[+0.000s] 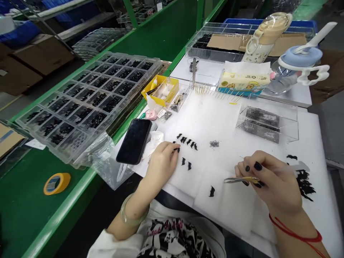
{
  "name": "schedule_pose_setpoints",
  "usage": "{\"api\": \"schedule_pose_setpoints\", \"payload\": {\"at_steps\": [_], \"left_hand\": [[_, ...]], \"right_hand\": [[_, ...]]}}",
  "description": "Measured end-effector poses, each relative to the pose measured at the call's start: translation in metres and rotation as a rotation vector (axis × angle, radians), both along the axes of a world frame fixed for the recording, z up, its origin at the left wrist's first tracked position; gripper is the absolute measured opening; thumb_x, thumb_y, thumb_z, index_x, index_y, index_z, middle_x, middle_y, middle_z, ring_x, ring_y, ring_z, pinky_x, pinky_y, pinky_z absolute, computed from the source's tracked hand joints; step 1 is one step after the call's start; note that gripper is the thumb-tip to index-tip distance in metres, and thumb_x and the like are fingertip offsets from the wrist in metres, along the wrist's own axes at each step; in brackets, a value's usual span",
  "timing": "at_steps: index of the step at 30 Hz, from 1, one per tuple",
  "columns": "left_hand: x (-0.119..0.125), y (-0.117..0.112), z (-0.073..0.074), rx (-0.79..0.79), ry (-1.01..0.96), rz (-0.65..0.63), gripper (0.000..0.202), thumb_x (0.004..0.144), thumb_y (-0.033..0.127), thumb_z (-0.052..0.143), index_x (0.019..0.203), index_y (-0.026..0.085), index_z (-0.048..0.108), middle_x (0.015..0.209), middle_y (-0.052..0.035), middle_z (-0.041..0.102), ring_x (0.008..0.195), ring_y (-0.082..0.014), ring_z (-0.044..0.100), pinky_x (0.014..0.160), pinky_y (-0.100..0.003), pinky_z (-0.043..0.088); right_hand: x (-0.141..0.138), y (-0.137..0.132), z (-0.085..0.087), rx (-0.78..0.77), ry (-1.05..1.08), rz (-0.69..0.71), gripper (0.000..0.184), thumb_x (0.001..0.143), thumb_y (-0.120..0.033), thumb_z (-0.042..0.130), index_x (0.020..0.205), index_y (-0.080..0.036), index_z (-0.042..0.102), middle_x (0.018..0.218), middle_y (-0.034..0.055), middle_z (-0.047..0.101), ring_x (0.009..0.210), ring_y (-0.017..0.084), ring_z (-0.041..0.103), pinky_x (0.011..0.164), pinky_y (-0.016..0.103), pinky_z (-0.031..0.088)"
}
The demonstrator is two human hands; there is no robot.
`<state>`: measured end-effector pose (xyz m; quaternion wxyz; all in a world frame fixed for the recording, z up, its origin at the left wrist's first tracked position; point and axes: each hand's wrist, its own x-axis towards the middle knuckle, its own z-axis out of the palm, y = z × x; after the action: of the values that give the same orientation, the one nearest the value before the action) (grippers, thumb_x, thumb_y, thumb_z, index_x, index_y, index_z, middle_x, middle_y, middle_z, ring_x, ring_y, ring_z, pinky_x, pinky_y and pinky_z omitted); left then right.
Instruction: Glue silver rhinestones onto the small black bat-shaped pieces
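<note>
Pinching with closed fingertips, the left hand (162, 161) held a small black piece (176, 148) above the white work surface (212, 120), at its left side. Just beyond those fingertips lay a slanted row of black pieces (184, 139), with a pair of pieces (189, 166) nearer the wearer and a single piece (212, 191) farther right, near the front edge.

Right hand (274, 179): curled around tweezers (251, 179), tips pointing left and touching no piece. A pale translucent tool (292, 167) also passed through this grip; it was possibly a dispenser, though the fingers hid much of it. A loose heap of black pieces (303, 184) lay beside this hand, to the right.

Between the hands, farther back: a small pile of glittering grains (214, 143). Behind the right hand stood a clear box (291, 123) with dark panels. A phone (133, 141) lay beyond the left wrist, a yellow tray (156, 100) behind it. Outermost left, a divided case (114, 115) held black pieces in many compartments; a tape roll (65, 184) lay on the green surface (23, 215).
</note>
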<state>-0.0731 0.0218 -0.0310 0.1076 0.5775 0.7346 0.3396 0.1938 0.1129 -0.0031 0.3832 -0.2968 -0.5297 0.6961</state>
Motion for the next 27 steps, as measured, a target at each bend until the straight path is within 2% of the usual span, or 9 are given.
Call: {"api": "schedule_pose_setpoints", "payload": {"at_steps": [3, 7, 9, 13, 15, 18, 21, 24, 27], "left_hand": [[0.002, 0.009, -0.009, 0.003, 0.124, -0.007, 0.014, 0.101, 0.025, 0.062, 0.109, 0.015, 0.068, 0.11, -0.0073, 0.068, 0.096, -0.0204, 0.067, 0.089, -0.042, 0.059], [0.004, 0.014, -0.012, 0.007, 0.238, 0.003, 0.016, 0.101, 0.019, 0.06, 0.115, 0.015, 0.066, 0.11, -0.008, 0.066, 0.091, -0.0194, 0.066, 0.083, -0.039, 0.06], [0.007, 0.012, -0.006, 0.006, 0.275, 0.007, 0.024, 0.1, 0.014, 0.055, 0.122, 0.013, 0.065, 0.112, -0.0121, 0.064, 0.089, -0.0215, 0.066, 0.08, -0.04, 0.06], [0.017, -0.006, 0.014, 0.009, 0.302, -0.046, 0.037, 0.102, 0.015, 0.048, 0.138, 0.013, 0.056, 0.119, -0.0179, 0.06, 0.09, -0.0244, 0.066, 0.077, -0.041, 0.06], [0.021, -0.015, 0.02, -0.005, 0.304, -0.107, 0.035, 0.103, 0.015, 0.047, 0.136, 0.017, 0.057, 0.116, -0.015, 0.063, 0.094, -0.0249, 0.067, 0.08, -0.04, 0.061], [0.021, -0.021, 0.017, -0.06, 0.308, -0.19, 0.03, 0.101, 0.014, 0.048, 0.128, 0.018, 0.061, 0.111, -0.0129, 0.065, 0.094, -0.0262, 0.07, 0.078, -0.039, 0.063], [0.018, -0.02, 0.01, -0.095, 0.294, -0.232, 0.027, 0.102, 0.016, 0.047, 0.123, 0.015, 0.064, 0.112, -0.0149, 0.065, 0.09, -0.0269, 0.072, 0.077, -0.041, 0.064], [0.017, -0.019, 0.007, -0.099, 0.27, -0.247, 0.027, 0.102, 0.016, 0.046, 0.122, 0.016, 0.064, 0.115, -0.0151, 0.064, 0.095, -0.0285, 0.072, 0.081, -0.043, 0.064], [0.017, -0.02, 0.006, -0.094, 0.24, -0.251, 0.025, 0.102, 0.016, 0.046, 0.12, 0.016, 0.064, 0.115, -0.0143, 0.065, 0.098, -0.029, 0.071, 0.082, -0.045, 0.064]], "right_hand": [[-0.001, 0.002, -0.002, 0.02, 0.001, 0.004, 0.029, 0.099, -0.034, 0.063, 0.074, -0.02, 0.059, 0.055, -0.0032, 0.041, 0.052, 0.011, 0.044, 0.052, 0.027, 0.039], [0.0, 0.006, -0.008, 0.03, -0.038, 0.045, 0.016, 0.099, -0.032, 0.064, 0.087, -0.022, 0.062, 0.058, -0.0039, 0.046, 0.054, 0.011, 0.051, 0.056, 0.027, 0.047], [0.003, 0.009, -0.011, 0.013, -0.081, 0.093, 0.009, 0.098, -0.032, 0.065, 0.1, -0.025, 0.062, 0.061, -0.0043, 0.05, 0.056, 0.012, 0.054, 0.059, 0.03, 0.053], [0.012, 0.017, -0.015, -0.032, -0.18, 0.215, 0.023, 0.097, -0.034, 0.068, 0.115, -0.022, 0.06, 0.07, -0.001, 0.056, 0.062, 0.015, 0.062, 0.066, 0.035, 0.061], [0.014, 0.018, -0.016, -0.04, -0.202, 0.244, 0.022, 0.098, -0.036, 0.066, 0.114, -0.021, 0.061, 0.072, -0.0006, 0.055, 0.065, 0.015, 0.063, 0.074, 0.04, 0.064], [0.015, 0.018, -0.013, -0.027, -0.212, 0.264, 0.022, 0.099, -0.037, 0.065, 0.114, -0.022, 0.059, 0.075, -0.001, 0.055, 0.068, 0.015, 0.064, 0.082, 0.042, 0.064], [0.015, 0.017, -0.007, 0.013, -0.217, 0.332, 0.033, 0.094, -0.036, 0.073, 0.12, -0.022, 0.058, 0.084, 0.0026, 0.061, 0.079, 0.018, 0.069, 0.08, 0.036, 0.063], [0.016, 0.018, 0.002, 0.058, -0.211, 0.429, 0.045, 0.088, -0.036, 0.079, 0.126, -0.022, 0.059, 0.098, 0.0076, 0.066, 0.093, 0.02, 0.071, 0.08, 0.033, 0.061], [0.016, 0.021, 0.006, 0.093, -0.204, 0.454, 0.037, 0.093, -0.036, 0.074, 0.123, -0.02, 0.061, 0.1, 0.0089, 0.068, 0.092, 0.018, 0.07, 0.08, 0.031, 0.059]]}}
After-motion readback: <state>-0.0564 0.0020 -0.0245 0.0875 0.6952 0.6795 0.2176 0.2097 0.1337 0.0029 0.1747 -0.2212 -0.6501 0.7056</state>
